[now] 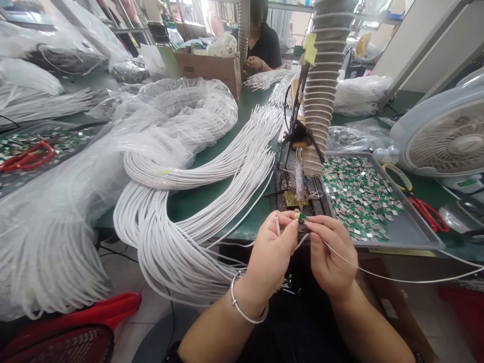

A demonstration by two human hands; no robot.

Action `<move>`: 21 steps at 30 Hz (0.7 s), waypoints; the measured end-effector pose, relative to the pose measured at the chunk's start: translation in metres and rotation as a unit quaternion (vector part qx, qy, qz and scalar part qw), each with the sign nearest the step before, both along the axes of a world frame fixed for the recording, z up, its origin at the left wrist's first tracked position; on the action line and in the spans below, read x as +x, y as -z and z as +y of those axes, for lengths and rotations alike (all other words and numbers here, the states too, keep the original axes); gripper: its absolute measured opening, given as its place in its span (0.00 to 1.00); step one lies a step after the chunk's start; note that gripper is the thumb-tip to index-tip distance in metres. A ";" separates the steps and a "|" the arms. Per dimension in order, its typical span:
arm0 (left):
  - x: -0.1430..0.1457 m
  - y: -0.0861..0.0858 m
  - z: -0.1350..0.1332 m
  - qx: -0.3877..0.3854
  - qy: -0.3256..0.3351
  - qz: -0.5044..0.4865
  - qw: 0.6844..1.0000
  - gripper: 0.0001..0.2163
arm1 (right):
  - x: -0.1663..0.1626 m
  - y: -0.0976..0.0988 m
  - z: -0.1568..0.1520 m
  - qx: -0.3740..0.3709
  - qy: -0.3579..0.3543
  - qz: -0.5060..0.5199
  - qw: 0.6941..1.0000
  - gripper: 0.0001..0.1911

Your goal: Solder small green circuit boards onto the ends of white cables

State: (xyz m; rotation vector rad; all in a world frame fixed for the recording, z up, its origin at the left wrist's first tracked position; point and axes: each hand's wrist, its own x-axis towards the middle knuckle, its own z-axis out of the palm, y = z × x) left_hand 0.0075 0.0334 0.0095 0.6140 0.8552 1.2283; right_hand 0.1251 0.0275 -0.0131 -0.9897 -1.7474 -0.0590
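Below the tip of an upright soldering iron (300, 176), both hands meet around a tiny green circuit board (303, 216). My left hand (270, 249) is closed, thumb and forefinger pinching the board at its left side. A white cable end (278, 225) pokes up between its fingers. Pinched in my right hand (335, 252) is a thin silvery solder wire (393, 280), its end close to the board and its length curving off to the right. Fingers partly hide the joint between board and cable.
A grey tray (406, 222) of small green-and-metal boards lies right, beside red-handled scissors (429, 214) and a fan (449, 131). Bundles of white cables (200, 176) spread left. A ribbed duct (321, 91) hangs over the iron stand. Across the bench sits another person (268, 48) behind a cardboard box (207, 68).
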 end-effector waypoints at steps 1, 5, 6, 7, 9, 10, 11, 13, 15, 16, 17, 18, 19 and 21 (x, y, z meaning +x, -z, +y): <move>-0.001 0.002 0.000 0.006 0.003 0.012 1.000 0.07 | 0.001 0.001 -0.001 -0.004 -0.005 0.005 1.000 0.15; -0.006 0.007 -0.002 0.057 0.009 0.103 0.993 0.06 | 0.003 0.005 -0.002 -0.033 -0.007 0.015 0.999 0.16; -0.007 0.007 -0.002 0.070 0.009 0.133 0.989 0.06 | 0.003 0.006 -0.002 -0.041 -0.004 0.013 0.999 0.15; -0.008 0.007 -0.003 0.080 0.011 0.162 0.984 0.05 | 0.004 0.006 -0.002 -0.048 0.000 0.009 0.999 0.15; -0.010 0.007 -0.005 0.089 0.020 0.210 0.973 0.04 | 0.003 0.006 -0.001 -0.054 0.007 -0.001 0.999 0.13; -0.011 0.007 -0.005 0.090 0.028 0.229 0.969 0.04 | 0.003 0.006 -0.001 -0.054 0.010 -0.006 0.998 0.12; -0.012 0.007 -0.006 0.091 0.036 0.245 0.965 0.05 | 0.003 0.006 0.000 -0.054 0.013 -0.011 0.998 0.10; -0.014 0.007 -0.005 0.092 0.052 0.278 0.955 0.07 | 0.003 0.005 0.001 -0.051 0.015 -0.017 0.998 0.08; -0.015 0.006 -0.005 0.098 0.063 0.309 0.944 0.08 | 0.002 0.005 0.002 -0.046 0.011 -0.017 0.999 0.07; -0.016 0.006 -0.004 0.100 0.069 0.317 0.941 0.09 | 0.002 0.006 0.003 -0.044 0.008 -0.016 0.999 0.08; -0.017 0.006 -0.004 0.102 0.077 0.318 0.939 0.09 | 0.002 0.006 0.003 -0.043 0.004 -0.012 0.999 0.08; -0.017 0.006 -0.004 0.103 0.086 0.312 0.941 0.09 | 0.002 0.007 0.004 -0.041 0.000 -0.006 0.999 0.09; -0.017 0.006 -0.004 0.103 0.095 0.299 0.944 0.09 | 0.002 0.008 0.004 -0.037 -0.007 0.001 0.999 0.10; -0.017 0.007 -0.003 0.099 0.106 0.265 0.953 0.08 | 0.002 0.010 0.004 -0.032 -0.028 0.016 0.999 0.12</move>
